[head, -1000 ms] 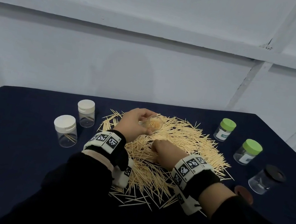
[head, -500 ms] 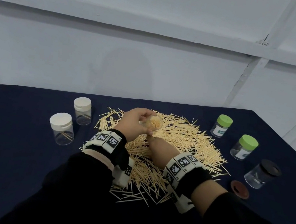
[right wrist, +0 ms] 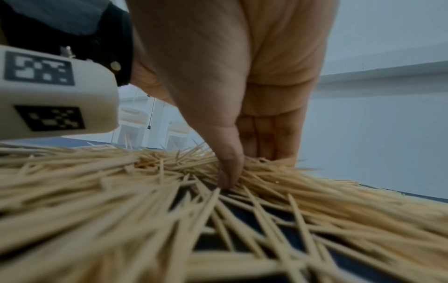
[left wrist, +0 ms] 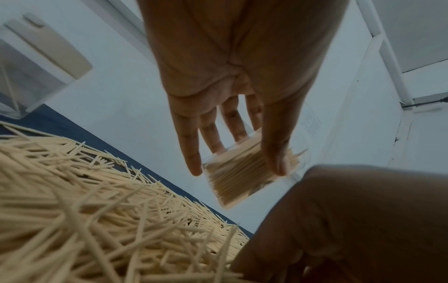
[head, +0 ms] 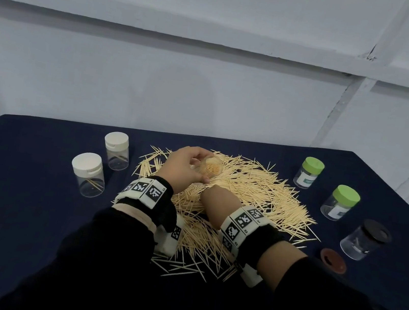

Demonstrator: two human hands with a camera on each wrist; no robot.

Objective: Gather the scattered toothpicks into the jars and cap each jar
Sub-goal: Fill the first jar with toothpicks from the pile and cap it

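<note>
left hand (head: 182, 167) curls its fingers and thumb round a small clear plastic jar packed with toothpicks (head: 211, 168), holding it tilted just above the far part of the wide heap of pale wooden toothpicks (head: 253, 194) on the dark blue tablecloth (head: 16, 205). right hand (head: 217, 201) sits just on the near side of that jar, knuckles up, thumb and fingers closing on toothpicks at the top of the heap.

left of the heap stand two clear jars with white caps (head: 88, 174), each with a few toothpicks inside. right of the heap stand two clear jars with green caps (head: 339, 201), then a clear jar with a black cap (head: 365, 243), with a loose brown round lid (head: 333, 261) just beside it.

the left wrist view shows the jar's (left wrist: 242, 172) side, filled with aligned toothpicks, which the head view does not. the right wrist view shows the thumb (right wrist: 229, 168) pressed down into the heap, with the fingers (right wrist: 265, 141) straight and together behind it; the head view hides these under the back of the hand.
</note>
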